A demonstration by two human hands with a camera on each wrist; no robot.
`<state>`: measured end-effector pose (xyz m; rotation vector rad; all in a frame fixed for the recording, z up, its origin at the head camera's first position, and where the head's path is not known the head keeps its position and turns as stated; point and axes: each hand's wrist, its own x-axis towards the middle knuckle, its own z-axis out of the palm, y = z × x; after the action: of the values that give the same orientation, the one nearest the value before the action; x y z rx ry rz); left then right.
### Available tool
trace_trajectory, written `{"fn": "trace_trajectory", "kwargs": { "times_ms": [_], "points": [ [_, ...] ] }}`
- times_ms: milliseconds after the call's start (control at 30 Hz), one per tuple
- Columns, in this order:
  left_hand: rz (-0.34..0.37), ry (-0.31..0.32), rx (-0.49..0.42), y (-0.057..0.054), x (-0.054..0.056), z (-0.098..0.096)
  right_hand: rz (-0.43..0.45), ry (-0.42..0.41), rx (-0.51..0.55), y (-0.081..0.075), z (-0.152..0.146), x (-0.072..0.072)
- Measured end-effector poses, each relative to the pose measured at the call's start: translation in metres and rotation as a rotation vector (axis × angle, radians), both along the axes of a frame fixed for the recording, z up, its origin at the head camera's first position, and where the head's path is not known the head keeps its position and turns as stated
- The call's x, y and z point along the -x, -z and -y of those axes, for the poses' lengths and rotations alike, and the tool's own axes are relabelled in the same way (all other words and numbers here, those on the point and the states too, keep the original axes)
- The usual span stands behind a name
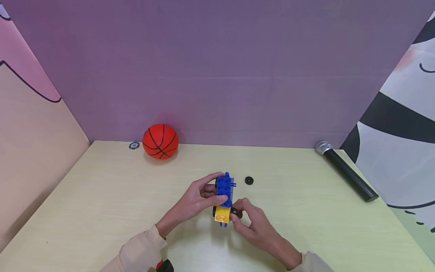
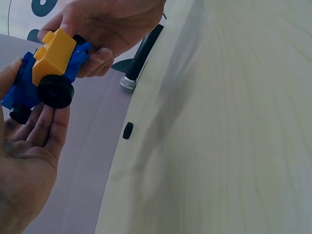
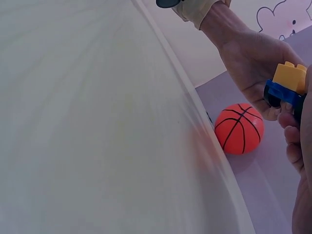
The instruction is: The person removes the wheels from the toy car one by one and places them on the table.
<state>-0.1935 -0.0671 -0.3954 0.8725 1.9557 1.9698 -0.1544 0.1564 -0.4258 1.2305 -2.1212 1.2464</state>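
Note:
A toy car [image 1: 224, 184] of blue studded bricks, with a yellow brick [image 1: 222, 215] at its near end, is held above the table. My left hand [image 1: 193, 199] grips its blue part from the left, thumb across the top. From the right, my right hand [image 1: 253, 224] pinches a black wheel [image 1: 234, 210] beside the yellow brick. Blue prongs [image 1: 233, 184] stick out bare at the car's far right side. In the left wrist view, black wheels show on the opposite side, the larger wheel [image 2: 56, 91] below the yellow brick. A loose black tyre [image 1: 249, 180] lies just beyond my right hand.
A red toy basketball [image 1: 160, 141] sits at the table's back edge, with a round chip [image 1: 134, 145] left of it. On the right lies a black microphone [image 1: 346, 172]. Partly hidden by the left sleeve is a red and black object [image 1: 165, 266]. A purple panel [image 1: 217, 75] stands behind.

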Motion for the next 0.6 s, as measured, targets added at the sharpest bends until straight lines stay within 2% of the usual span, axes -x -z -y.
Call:
{"fn": "trace_trajectory", "kwargs": {
  "times_ms": [200, 600],
  "points": [
    [0.002, 0.002, 0.008, 0.0000, 0.0012, -0.0002, 0.004, -0.002, -0.007, -0.0015, -0.0010, -0.0005],
    [0.050, 0.014, 0.011, 0.0014, 0.0004, 0.0013, 0.001, -0.033, -0.006, -0.0006, -0.0033, 0.0009]
  ]
}}
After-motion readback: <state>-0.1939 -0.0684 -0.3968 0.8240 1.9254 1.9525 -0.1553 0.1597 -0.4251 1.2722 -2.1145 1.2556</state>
